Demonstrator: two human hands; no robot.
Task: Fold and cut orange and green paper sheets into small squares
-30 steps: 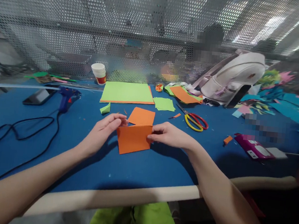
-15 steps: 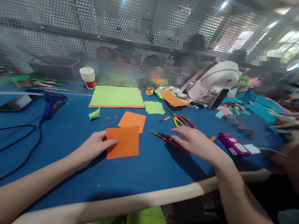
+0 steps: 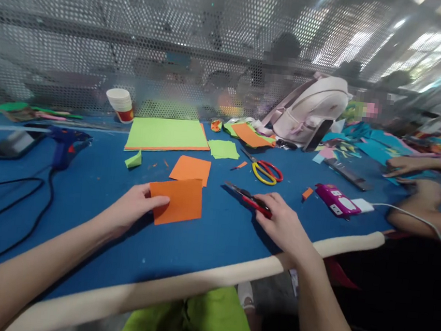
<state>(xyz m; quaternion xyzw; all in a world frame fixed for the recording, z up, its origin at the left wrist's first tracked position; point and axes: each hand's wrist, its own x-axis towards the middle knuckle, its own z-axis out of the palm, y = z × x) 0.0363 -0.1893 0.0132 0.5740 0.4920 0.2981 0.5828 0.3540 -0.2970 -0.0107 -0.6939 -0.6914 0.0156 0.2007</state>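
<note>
My left hand (image 3: 132, 209) pinches a square of orange paper (image 3: 180, 203) at its left edge, thumb on top. The sheet is held up over the table, in front of more orange paper (image 3: 192, 168) lying flat. Farther right, my right hand (image 3: 279, 220) is closed around the handles of red-and-black scissors (image 3: 247, 195). Their blades point away to the left and look closed. Just beyond lie scissors with one yellow and one red handle (image 3: 264, 173). A stack of green paper squares (image 3: 224, 149) is behind the orange pieces.
Large green sheets (image 3: 167, 133) lie at the back near paper cups (image 3: 121, 105). A glue gun (image 3: 65, 148) with a black cord is at left, beside a phone (image 3: 14, 143). A purple device (image 3: 336, 201) and backpack (image 3: 314, 109) are at right, near another person's hands (image 3: 407, 167).
My right hand has come down and closed on the handles of the red-and-black scissors, which have shifted slightly right. My left hand still holds the orange square.
</note>
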